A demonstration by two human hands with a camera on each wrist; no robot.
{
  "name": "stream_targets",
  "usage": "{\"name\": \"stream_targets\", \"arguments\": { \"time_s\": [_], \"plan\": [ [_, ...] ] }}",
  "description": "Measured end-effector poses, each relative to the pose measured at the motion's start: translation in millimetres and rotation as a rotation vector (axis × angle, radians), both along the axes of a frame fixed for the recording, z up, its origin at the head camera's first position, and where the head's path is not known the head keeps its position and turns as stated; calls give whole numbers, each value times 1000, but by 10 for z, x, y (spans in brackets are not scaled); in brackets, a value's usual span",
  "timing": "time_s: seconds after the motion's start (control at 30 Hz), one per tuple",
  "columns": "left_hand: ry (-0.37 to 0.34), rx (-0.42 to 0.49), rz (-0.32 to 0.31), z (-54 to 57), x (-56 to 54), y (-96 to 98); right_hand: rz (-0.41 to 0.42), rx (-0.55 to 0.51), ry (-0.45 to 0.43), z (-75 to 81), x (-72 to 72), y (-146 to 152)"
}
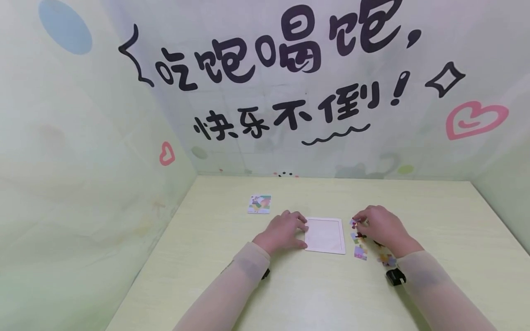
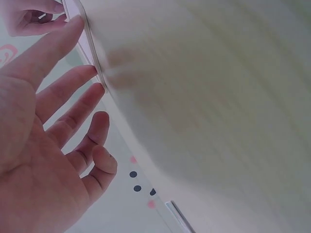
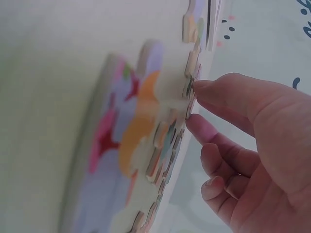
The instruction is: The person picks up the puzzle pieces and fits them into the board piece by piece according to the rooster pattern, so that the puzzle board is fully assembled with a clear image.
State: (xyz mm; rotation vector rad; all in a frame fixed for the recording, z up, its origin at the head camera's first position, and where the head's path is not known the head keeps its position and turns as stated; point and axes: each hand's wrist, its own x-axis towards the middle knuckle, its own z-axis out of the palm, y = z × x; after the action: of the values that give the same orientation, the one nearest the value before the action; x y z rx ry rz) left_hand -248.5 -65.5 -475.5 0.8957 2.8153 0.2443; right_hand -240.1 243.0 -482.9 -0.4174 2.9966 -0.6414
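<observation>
A square white puzzle tray (image 1: 324,236) with a thin dark inner line lies flat on the table. My left hand (image 1: 285,231) rests at its left side, thumb and fingertips touching the edge; in the left wrist view the fingers (image 2: 73,114) are loosely extended. To the right of the tray, my right hand (image 1: 383,227) pinches a small puzzle piece (image 3: 190,104) between thumb and index finger, low over the table. Several colourful jigsaw pieces lie around that hand, among them a purple-pink piece (image 1: 360,253) and an orange-purple piece (image 1: 387,260). Part of the pile is hidden under the hand.
A square picture card (image 1: 259,204) with a cartoon animal lies at the back left of the pale wooden table (image 1: 306,294). A printed backdrop (image 1: 265,151) rises behind the table's far edge, with side panels left and right. Black wrist devices (image 1: 395,276) show under the sleeves.
</observation>
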Motion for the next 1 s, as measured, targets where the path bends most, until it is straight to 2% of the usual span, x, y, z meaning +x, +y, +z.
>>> {"name": "stream_targets", "arguments": {
  "time_s": [0.27, 0.67, 1.0],
  "plan": [
    [12, -16, -9, 39, -10, -13, 12, 3, 64, 21, 17, -5],
    [119, -142, -71, 16, 12, 35, 28, 20, 145, -30, 60, -63],
    [115, -141, -61, 47, 32, 28, 36, 10, 175, -51, 33, -114]
  ]
}}
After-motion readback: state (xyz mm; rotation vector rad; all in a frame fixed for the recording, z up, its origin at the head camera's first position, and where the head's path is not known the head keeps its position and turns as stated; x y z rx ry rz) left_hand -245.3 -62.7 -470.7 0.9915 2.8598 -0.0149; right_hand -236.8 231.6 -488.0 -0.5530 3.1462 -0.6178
